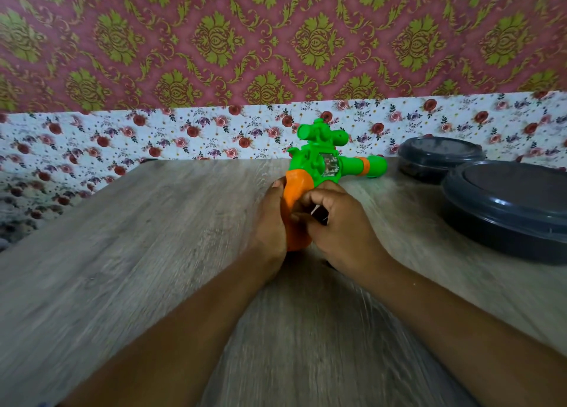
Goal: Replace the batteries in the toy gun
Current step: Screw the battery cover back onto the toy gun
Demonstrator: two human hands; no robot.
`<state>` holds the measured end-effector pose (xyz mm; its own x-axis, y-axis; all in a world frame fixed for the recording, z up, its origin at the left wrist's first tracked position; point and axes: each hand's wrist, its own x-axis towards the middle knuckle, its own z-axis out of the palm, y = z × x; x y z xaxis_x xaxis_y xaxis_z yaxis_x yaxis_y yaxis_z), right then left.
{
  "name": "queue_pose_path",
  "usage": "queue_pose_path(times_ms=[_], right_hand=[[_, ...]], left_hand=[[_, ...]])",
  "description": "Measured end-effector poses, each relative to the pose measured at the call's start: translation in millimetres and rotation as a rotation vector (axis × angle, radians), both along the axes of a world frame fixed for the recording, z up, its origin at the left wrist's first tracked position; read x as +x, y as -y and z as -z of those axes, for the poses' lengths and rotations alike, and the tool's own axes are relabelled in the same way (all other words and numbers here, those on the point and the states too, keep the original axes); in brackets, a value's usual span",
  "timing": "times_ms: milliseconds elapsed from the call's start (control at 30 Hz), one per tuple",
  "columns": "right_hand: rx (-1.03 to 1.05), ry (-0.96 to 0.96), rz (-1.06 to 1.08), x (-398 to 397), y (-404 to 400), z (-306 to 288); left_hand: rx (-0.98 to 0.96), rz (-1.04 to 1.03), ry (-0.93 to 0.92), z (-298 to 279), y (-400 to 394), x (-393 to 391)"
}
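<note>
A green toy gun [322, 158] with an orange grip lies on the wooden table [138, 238], its barrel pointing right and a green scope on top. My left hand [271, 222] wraps the left side of the orange grip. My right hand [337, 225] presses against the grip's right side with curled fingers; a small dark and white item shows between those fingers, too blurred to identify. No batteries are visible.
Two dark grey round lidded containers [509, 210] sit at the right, one behind the other [438, 158]. A floral cloth [153, 136] runs along the back of the table under patterned wallpaper.
</note>
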<state>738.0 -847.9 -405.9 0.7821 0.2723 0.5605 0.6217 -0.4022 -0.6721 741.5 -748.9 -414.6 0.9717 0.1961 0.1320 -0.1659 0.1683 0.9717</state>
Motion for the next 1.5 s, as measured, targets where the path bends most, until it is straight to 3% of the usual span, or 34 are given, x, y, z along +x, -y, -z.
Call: queue_pose_path(times_ms=[500,733,833,1333,1500], right_hand=[[0.043,-0.027,0.029,-1,1,-2],[0.280,-0.474,-0.044,-6,5,-4],[0.310,-0.554,-0.040,-8,6,-5],[0.226,-0.302,0.005,-1,3,1],[0.235,-0.311,0.038,1,2,2]], left_hand=[[0.066,-0.034,-0.029,0,1,-2],[0.060,-0.025,-0.050,-2,0,-4],[0.063,-0.032,-0.042,0,0,-3],[0.178,-0.041,-0.019,12,-2,3],[0.201,-0.033,-0.013,9,-1,0]])
